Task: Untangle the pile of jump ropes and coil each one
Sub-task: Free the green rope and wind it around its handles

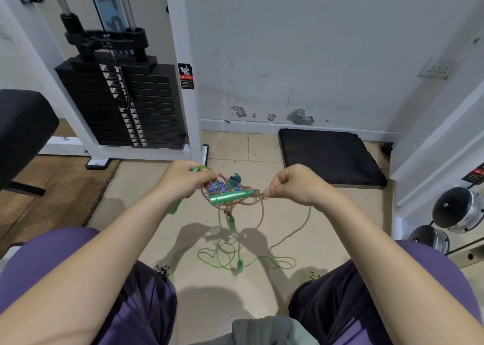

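Nearest the camera, purple-clad knees frame a tiled floor (146,187); person seated. Loose green cord (262,259) lies in loops on the floor between the feet, one small green handle (239,264) resting in it.

Above that, both hands hold the tangle (233,195) up in the air. Left hand (180,181): grip closed, fingers curled round a green loop and pinching pinkish cord at the knot's left edge; a green handle end pokes out below the wrist. Right hand (293,186): grip closed to a fingertip pinch on pinkish strands at the knot's right edge. Between them a big green handle (231,197) lies crosswise, with a blue-white braided rope (217,186) and a blue handle (234,179) bunched behind. Another small green handle dangles under the knot.

Handling, judged: cords light, limp, thin plastic likely slick; they snag on themselves, so pulling hard would tighten it. Rigid handles are the best hold, feed each back through loops.

Farther off: black mat (332,156), weight stack (123,103) left, dumbbells (455,209) right, scuffed wall.
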### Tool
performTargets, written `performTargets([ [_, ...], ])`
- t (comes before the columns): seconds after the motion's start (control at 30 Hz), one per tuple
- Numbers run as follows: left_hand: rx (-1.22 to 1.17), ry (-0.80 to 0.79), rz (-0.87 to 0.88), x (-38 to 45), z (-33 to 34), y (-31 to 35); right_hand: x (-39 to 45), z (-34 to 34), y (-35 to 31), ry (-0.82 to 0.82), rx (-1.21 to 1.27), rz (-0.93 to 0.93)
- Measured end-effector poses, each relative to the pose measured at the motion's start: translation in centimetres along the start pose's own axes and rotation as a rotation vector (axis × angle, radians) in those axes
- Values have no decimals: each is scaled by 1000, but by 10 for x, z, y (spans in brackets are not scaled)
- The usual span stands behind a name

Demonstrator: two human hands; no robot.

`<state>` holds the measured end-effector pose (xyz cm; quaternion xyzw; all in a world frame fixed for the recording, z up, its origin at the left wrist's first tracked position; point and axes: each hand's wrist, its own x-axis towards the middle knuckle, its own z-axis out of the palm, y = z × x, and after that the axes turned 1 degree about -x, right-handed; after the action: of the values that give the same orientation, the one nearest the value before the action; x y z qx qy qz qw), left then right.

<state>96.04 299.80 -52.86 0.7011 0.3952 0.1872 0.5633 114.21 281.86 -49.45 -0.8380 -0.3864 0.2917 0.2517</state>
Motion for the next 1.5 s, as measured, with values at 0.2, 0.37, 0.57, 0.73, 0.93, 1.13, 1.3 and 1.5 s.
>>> performTargets([
  [0.2, 55, -40, -12, 4, -4, -3, -5, 1, -2, -4, 355, -89],
  [0.37, 250, 57, 172, -1, -2, 1, -11, 7, -12, -165, 577, -203],
  [0.57, 210, -536, 223, -21, 10, 14, -11, 16, -23, -138, 594, -282],
  [0.73, 350, -341, 185, -10, -4, 10, -8, -5, -14, 114, 416, -207],
  [0.93, 199, 67, -2, 5, -23, 6, -6, -28, 8, 194, 227, -97],
  [1.13, 286, 108, -76, 6, -20, -1, -4, -15, 7, 119, 34, -70],
  [1.3, 698, 300, -90, 8, -26, 2, 0, -18, 4, 342, -144, -71],
  [1.5, -53, 199, 15, 0, -19, 12, -2, -8, -4, 207, -64, -126],
])
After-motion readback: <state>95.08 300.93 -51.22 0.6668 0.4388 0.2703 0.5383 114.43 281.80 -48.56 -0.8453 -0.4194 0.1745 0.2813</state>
